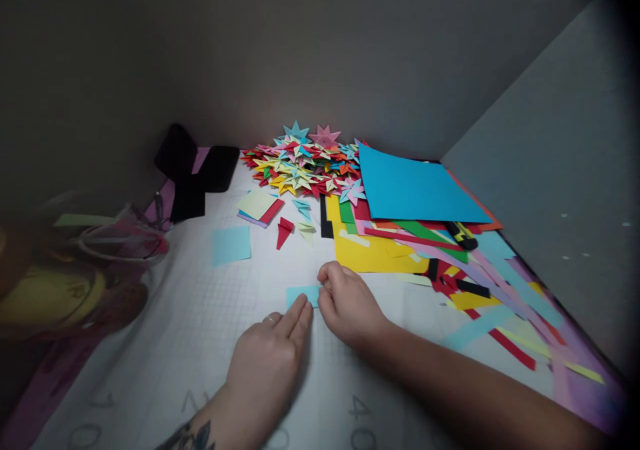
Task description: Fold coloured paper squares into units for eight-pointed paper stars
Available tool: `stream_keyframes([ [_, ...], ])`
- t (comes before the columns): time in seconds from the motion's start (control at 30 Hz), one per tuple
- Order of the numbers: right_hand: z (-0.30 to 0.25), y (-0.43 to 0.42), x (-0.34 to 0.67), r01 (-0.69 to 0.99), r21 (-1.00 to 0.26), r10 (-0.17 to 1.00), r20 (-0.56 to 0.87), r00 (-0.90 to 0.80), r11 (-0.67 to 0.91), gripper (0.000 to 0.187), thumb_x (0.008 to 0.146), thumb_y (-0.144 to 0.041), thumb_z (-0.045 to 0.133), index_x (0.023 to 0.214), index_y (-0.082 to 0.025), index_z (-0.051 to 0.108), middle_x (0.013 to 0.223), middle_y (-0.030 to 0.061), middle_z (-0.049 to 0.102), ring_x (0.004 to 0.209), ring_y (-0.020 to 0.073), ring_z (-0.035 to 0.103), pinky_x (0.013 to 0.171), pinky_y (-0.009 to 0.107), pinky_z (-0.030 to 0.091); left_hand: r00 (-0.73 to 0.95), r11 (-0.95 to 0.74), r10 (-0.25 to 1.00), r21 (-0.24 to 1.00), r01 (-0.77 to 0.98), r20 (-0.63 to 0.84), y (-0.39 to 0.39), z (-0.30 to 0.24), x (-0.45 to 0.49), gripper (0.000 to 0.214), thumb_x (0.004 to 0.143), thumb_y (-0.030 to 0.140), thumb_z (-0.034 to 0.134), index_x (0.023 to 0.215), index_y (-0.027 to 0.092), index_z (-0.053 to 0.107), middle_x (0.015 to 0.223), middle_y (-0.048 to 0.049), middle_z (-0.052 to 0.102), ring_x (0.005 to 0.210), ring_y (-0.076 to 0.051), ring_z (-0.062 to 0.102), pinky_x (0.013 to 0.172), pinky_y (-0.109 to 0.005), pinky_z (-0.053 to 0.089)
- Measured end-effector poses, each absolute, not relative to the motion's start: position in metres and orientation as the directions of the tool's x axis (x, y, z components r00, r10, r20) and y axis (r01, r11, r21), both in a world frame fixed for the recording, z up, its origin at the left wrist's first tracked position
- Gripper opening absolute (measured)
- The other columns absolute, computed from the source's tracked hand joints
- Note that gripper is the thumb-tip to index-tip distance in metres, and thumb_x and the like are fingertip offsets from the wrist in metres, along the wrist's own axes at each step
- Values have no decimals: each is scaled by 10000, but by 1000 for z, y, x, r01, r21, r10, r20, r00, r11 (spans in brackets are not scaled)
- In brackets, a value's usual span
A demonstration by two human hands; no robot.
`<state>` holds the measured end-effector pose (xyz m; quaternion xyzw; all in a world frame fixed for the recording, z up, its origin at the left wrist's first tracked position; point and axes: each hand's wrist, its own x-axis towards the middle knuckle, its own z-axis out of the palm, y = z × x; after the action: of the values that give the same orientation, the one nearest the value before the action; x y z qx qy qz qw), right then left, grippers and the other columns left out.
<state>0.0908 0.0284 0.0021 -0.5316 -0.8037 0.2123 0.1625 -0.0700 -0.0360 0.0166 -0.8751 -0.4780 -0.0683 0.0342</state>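
A small light-blue folded paper (296,295) lies on the white sheet in front of me. My left hand (267,353) presses it down with outstretched fingertips. At the paper's right end, my right hand (351,302) is closed, thumb and curled forefinger pinching the edge; that end is hidden. Just beyond lie a red folded piece (285,232), a light-blue folded piece (302,209) and a pale-green folded piece (306,232). To the left are a light-blue square (231,245) and a small stack of coloured squares (257,205).
Many folded paper stars (300,167) are heaped by the back wall. Right of them sit a blue sheet (420,187), yellow paper (370,253), a cutter knife (463,235) and scattered strips (510,347). A black case (220,169) stands back left; blurred objects fill the left edge.
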Motion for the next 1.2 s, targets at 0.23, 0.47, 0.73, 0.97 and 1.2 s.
stream_keyframes([
  [0.23,2,29,90,778,-529,924,32,-380,338,172,740,-92,435,885,-184,429,720,37,560,719,210,531,672,323,397,463,-463,875,34,886,-140,-34,27,-67,570,730,-11,426,1256,161,561,1332,-56,499,740,-209,691,574,-332,598],
  [0.47,0,24,98,656,-683,942,161,-294,321,80,810,-172,448,875,-205,416,667,-9,499,682,175,521,637,290,403,411,-409,875,64,910,-255,-31,32,-68,466,852,118,456,1303,220,511,1375,-47,453,701,-207,699,563,-343,591],
  [0.73,1,29,103,512,-835,979,192,-73,202,79,804,-164,447,863,-212,429,744,-15,481,629,129,471,581,250,410,381,-381,900,43,923,-211,-38,32,-53,598,787,497,588,1333,284,468,1419,-173,399,569,-239,685,482,-361,548],
  [0.97,0,30,99,482,-848,975,182,-128,222,122,780,-125,456,870,-207,462,736,-19,496,636,127,483,588,248,411,378,-377,904,43,925,-198,-40,34,-42,743,717,605,596,1376,339,382,1438,-239,337,596,-263,689,505,-371,538],
  [1.2,1,27,107,550,-752,928,244,-280,364,165,778,-111,478,921,-193,480,873,32,552,805,170,524,717,305,438,453,-455,890,-39,889,-52,-43,28,-60,452,878,353,503,1312,229,504,1350,-153,496,541,-194,672,488,-320,548],
])
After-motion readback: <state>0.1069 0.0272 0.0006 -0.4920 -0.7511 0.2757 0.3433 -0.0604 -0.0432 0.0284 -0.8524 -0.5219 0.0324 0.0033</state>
